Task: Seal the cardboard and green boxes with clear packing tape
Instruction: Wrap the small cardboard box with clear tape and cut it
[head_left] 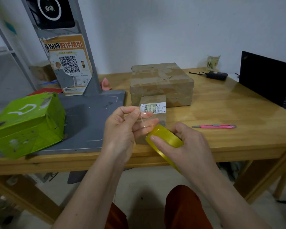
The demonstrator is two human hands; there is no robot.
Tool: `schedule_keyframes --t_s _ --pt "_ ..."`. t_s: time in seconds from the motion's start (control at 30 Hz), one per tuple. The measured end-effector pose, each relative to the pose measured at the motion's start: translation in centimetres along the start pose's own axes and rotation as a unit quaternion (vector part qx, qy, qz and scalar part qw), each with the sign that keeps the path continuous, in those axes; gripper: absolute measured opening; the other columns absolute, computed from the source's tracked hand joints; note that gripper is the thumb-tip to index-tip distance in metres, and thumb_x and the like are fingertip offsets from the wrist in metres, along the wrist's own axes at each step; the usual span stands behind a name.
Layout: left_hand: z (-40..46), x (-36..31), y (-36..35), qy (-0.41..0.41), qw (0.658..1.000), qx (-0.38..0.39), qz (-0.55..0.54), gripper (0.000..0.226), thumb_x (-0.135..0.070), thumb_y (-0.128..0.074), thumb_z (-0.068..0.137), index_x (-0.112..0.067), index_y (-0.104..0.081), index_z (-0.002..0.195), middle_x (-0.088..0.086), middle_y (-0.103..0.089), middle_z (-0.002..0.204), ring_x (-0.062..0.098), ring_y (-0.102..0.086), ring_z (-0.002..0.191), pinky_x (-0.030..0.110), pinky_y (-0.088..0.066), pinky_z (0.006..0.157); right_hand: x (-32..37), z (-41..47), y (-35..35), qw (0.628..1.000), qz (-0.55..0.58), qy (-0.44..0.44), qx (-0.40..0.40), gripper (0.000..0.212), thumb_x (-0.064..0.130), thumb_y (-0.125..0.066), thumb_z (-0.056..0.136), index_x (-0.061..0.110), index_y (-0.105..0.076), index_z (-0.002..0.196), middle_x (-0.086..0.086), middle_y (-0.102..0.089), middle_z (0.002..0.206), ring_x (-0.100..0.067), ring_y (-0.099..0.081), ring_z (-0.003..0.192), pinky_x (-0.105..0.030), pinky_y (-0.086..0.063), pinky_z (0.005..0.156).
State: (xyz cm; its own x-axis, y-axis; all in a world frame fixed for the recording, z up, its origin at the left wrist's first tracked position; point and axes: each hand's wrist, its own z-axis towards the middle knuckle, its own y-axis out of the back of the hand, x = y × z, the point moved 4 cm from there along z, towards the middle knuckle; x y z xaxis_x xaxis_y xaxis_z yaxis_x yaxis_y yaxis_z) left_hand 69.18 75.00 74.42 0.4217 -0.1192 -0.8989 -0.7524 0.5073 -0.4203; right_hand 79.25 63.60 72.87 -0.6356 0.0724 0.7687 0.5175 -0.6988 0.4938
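Sitting on the grey metal base [92, 116] at the left, the scuffed green cardboard box [27, 123] tilts. Right of it, the left hand [122, 128] pinches a pulled strip of clear tape [143, 120]; the right hand [186, 142] grips the yellowish roll of packing tape [165, 135] before the small labelled cardboard box [153, 103]. Far behind sits the large taped cardboard box [162, 83]; a pink utility knife [215, 126] lies right.

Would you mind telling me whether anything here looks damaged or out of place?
The green box at the table's left looks battered, with scuffed, torn patches and a dented near edge. The poster on the grey stand is ripped at its lower left.
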Motion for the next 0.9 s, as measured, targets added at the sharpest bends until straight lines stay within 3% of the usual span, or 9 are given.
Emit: schedule_keyframes --t_s 0.1,0.2,0.33,0.47,0.57,0.7,0.8,0.9 --pt "-0.3 0.1 0.0 -0.001 0.999 -0.014 -0.032 0.008 -0.004 -0.050 0.098 -0.006 -0.054 0.091 0.018 -0.073 0.081 0.035 -0.073 0.074 0.037 -0.062 0.067 0.2 0.3 0.3 0.999 -0.041 -0.004 0.006 0.049 0.070 -0.057 0.065 0.025 -0.063 0.082 0.010 -0.061 0.066 -0.006 -0.058 0.066 -0.030 -0.045 0.057" --pt "-0.4 -0.6 -0.2 -0.030 0.999 -0.012 -0.043 0.006 -0.006 -0.050 0.098 -0.005 -0.054 0.093 0.020 -0.073 0.085 0.036 -0.073 0.077 0.038 -0.062 0.065 -0.3 0.5 -0.4 0.981 -0.187 -0.010 0.060 0.056 0.076 -0.050 0.072 0.023 -0.061 0.083 0.010 -0.056 0.068 -0.010 -0.056 0.069 -0.028 -0.040 0.058" --pt "0.3 -1.2 -0.4 -0.029 1.000 -0.003 0.009 0.008 -0.007 -0.052 0.098 -0.006 -0.056 0.092 0.017 -0.074 0.085 0.034 -0.074 0.078 0.037 -0.062 0.065 -1.4 -0.3 -0.7 0.991 -0.116 -0.034 0.061 0.074 0.090 -0.039 0.058 0.027 -0.067 0.086 0.010 -0.061 0.070 -0.006 -0.057 0.069 -0.030 -0.051 0.062" --pt "0.8 -1.0 -0.2 -0.026 0.999 -0.007 0.043 0.004 -0.006 -0.055 0.096 -0.009 -0.056 0.094 0.016 -0.075 0.089 0.032 -0.074 0.084 0.036 -0.062 0.074 -1.2 -0.3 -0.5 0.985 -0.144 -0.050 0.081 0.086 0.089 -0.040 0.051 0.034 -0.060 0.115 0.017 -0.056 0.090 -0.004 -0.052 0.086 -0.026 -0.050 0.075" --pt "0.7 -0.9 0.0 -0.027 0.998 -0.001 0.057 0.028 -0.015 -0.073 0.073 -0.010 -0.056 0.094 0.016 -0.075 0.092 0.032 -0.073 0.087 0.039 -0.060 0.081 -1.1 -0.4 -0.5 0.982 -0.145 -0.048 0.113 0.093 0.088 -0.045 0.047 0.037 -0.052 0.124 0.020 -0.052 0.099 -0.001 -0.047 0.093 -0.023 -0.047 0.078" --pt "0.7 -1.0 0.0 -0.034 0.998 -0.001 0.060 0.044 -0.023 -0.078 0.053 -0.011 -0.057 0.090 0.018 -0.075 0.092 0.031 -0.073 0.091 0.041 -0.059 0.084 -1.0 -1.0 -0.8 0.975 -0.137 -0.032 0.171 0.085 0.075 -0.068 0.059 0.041 -0.037 0.130 0.024 -0.046 0.095 -0.001 -0.047 0.093 -0.019 -0.039 0.074" --pt "0.8 -1.1 0.2 -0.038 0.997 -0.007 0.064 0.037 -0.021 -0.078 0.055 -0.012 -0.058 0.085 0.019 -0.074 0.094 0.028 -0.072 0.096 0.043 -0.058 0.085 -1.2 -1.5 -0.9 0.973 -0.133 -0.025 0.189 0.086 0.058 -0.075 0.070 0.042 -0.022 0.135 0.022 -0.045 0.101 -0.002 -0.050 0.092 -0.019 -0.042 0.074" --pt "1.0 -1.1 0.5 -0.039 0.995 -0.004 0.087 0.018 -0.010 -0.074 0.072 -0.014 -0.060 0.081 0.013 -0.074 0.105 0.025 -0.070 0.103 0.044 -0.058 0.082 -1.3 -1.6 -0.8 0.973 -0.132 -0.028 0.189 0.076 0.046 -0.076 0.075 0.036 -0.022 0.126 0.014 -0.049 0.091 -0.005 -0.055 0.079 -0.018 -0.043 0.063"
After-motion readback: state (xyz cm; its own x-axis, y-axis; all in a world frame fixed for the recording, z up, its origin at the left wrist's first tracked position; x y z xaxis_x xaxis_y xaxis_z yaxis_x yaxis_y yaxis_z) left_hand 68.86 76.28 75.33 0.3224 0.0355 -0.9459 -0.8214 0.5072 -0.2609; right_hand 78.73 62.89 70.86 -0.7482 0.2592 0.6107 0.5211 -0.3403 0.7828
